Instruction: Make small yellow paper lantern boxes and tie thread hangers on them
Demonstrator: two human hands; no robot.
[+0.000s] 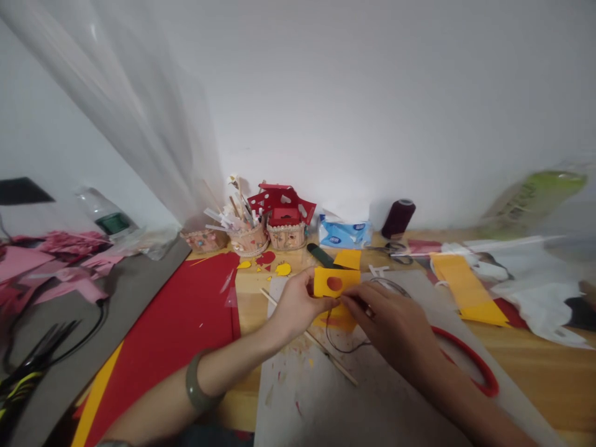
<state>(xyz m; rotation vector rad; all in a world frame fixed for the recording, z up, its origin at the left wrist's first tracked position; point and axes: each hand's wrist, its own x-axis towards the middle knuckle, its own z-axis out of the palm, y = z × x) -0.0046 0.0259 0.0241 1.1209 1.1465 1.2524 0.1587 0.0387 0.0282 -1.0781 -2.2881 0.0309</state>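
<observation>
My left hand is closed on a folded piece of yellow card with a round hole cut in it. The fingertips of my right hand are pinched together at the card's lower edge, close to my left thumb. A thin dark cord loops below the card and runs behind my right hand. Whether the right fingers grip the cord or the card is hidden. Under both hands lies a grey, scrap-flecked work sheet, with a thin wooden stick across it. A red ring-shaped handle is beside my right forearm.
Red card sheets lie to the left, beyond them pink scraps and black-yellow pliers. Along the wall stand decorated baskets, a red paper box, a tissue pack and a dark thread spool. Yellow strips lie right.
</observation>
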